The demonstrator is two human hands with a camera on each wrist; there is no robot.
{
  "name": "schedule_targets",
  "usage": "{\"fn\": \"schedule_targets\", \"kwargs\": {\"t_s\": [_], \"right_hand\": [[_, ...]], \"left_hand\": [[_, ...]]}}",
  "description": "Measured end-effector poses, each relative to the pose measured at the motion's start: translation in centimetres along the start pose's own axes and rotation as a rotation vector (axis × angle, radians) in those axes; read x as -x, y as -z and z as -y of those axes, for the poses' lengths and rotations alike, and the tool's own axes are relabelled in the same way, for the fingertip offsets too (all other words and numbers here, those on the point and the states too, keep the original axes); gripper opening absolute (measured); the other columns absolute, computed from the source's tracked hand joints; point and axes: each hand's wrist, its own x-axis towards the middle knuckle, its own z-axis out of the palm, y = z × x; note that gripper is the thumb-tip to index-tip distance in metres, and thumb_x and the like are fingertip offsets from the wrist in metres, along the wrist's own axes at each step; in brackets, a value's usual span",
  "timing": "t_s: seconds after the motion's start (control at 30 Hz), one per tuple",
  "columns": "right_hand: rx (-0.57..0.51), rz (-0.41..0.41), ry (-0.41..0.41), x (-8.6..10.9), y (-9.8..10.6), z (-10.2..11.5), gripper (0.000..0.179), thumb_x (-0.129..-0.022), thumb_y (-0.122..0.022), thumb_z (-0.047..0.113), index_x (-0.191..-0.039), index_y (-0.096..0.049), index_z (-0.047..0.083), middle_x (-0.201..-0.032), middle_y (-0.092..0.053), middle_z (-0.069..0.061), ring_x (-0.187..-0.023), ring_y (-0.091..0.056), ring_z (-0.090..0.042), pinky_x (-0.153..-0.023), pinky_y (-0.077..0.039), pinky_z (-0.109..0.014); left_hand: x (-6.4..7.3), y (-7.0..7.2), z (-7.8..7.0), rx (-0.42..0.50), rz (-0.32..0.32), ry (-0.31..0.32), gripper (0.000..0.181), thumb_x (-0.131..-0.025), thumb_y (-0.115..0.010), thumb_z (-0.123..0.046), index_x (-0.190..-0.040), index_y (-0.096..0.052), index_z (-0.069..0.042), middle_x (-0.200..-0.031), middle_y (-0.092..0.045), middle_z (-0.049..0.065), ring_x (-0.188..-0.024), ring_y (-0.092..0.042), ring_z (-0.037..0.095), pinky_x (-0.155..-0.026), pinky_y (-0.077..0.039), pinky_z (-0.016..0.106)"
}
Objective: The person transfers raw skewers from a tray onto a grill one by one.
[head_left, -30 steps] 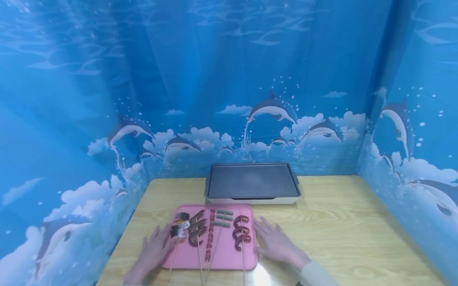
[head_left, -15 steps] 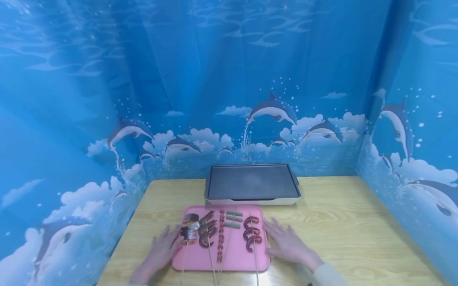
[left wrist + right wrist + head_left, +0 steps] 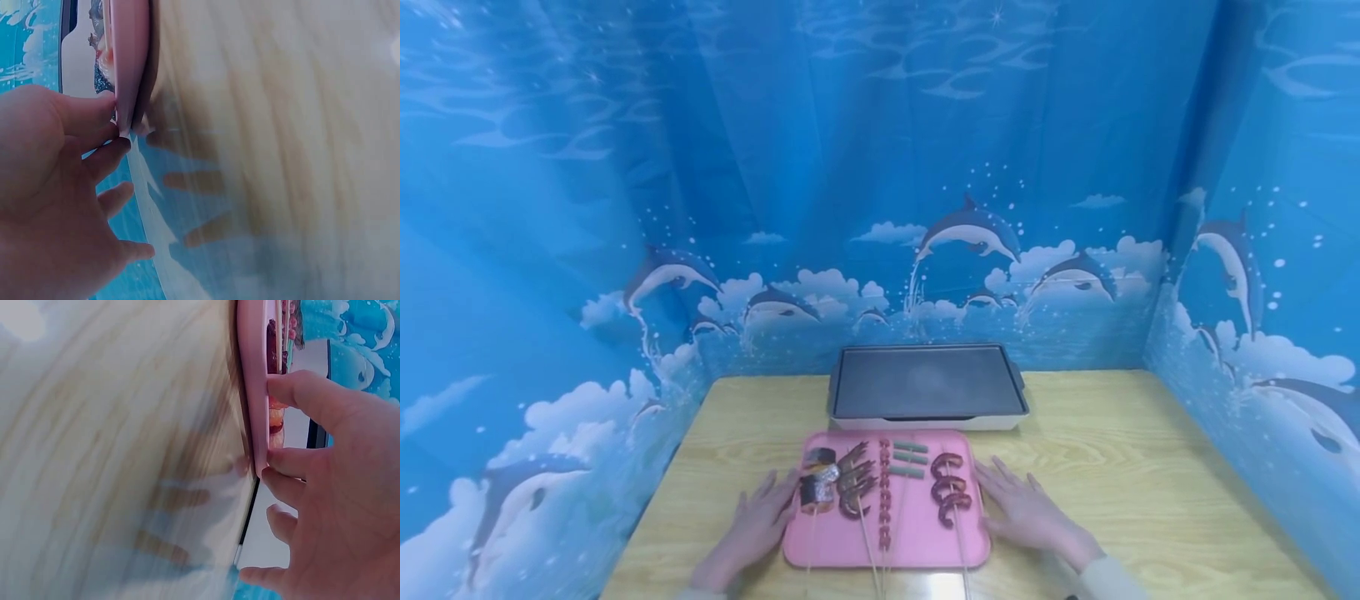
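A pink tray (image 3: 925, 537) lies on the table between my two hands, its far edge close to the griddle. Its skewers hold silvery fish-like chunks (image 3: 817, 492), grey-brown shrimp (image 3: 854, 483), small red pieces (image 3: 885, 500), green sticks (image 3: 910, 458) and curled dark-red pieces (image 3: 950, 490). My left hand (image 3: 758, 518) touches the tray's left side with fingers spread. On the opposite side my right hand (image 3: 1030, 510) rests against the rim. In both wrist views, the thumb and nearest fingertips meet the tray rim (image 3: 132, 56), while the other fingers stay apart from it.
Behind the tray stands a dark flat griddle (image 3: 928, 383) with a pale base. The wooden table (image 3: 1120, 483) extends to both sides. A blue curtain (image 3: 865, 167) printed with dolphins encloses the back and sides. Several skewer sticks overhang the tray's near edge.
The tray has slid to the right across the table, with its skewers on it. Both hands have moved right along with it, staying at its sides. The griddle has not moved.
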Motion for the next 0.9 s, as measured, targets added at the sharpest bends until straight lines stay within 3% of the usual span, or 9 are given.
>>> {"fn": "schedule_targets", "kwargs": {"t_s": [0.57,0.9], "right_hand": [[-0.041,0.010,-0.032,2.1,1.2,-4.2,0.071,-0.085,-0.058,0.047,-0.144,-0.031,0.018,-0.148,-0.031,-0.005,-0.137,-0.020,-0.036,-0.100,-0.011,-0.073],[-0.078,0.022,-0.022,3.0,1.7,-5.1,0.071,-0.087,-0.056,0.045,-0.144,-0.029,0.013,-0.149,-0.027,-0.009,-0.137,-0.018,-0.039,-0.099,-0.012,-0.072]], "left_hand": [[-1.3,-1.3,-3.5,-0.051,0.029,-0.115,0.054,-0.092,-0.051,-0.033,-0.141,-0.037,-0.013,-0.143,-0.039,0.006,-0.135,-0.024,0.037,-0.100,-0.007,0.073],[-1.7,-1.8,-4.5,-0.022,0.044,-0.131,0.053,-0.093,-0.048,-0.035,-0.140,-0.038,-0.013,-0.144,-0.039,0.006,-0.136,-0.023,0.037,-0.100,-0.006,0.073]]}}
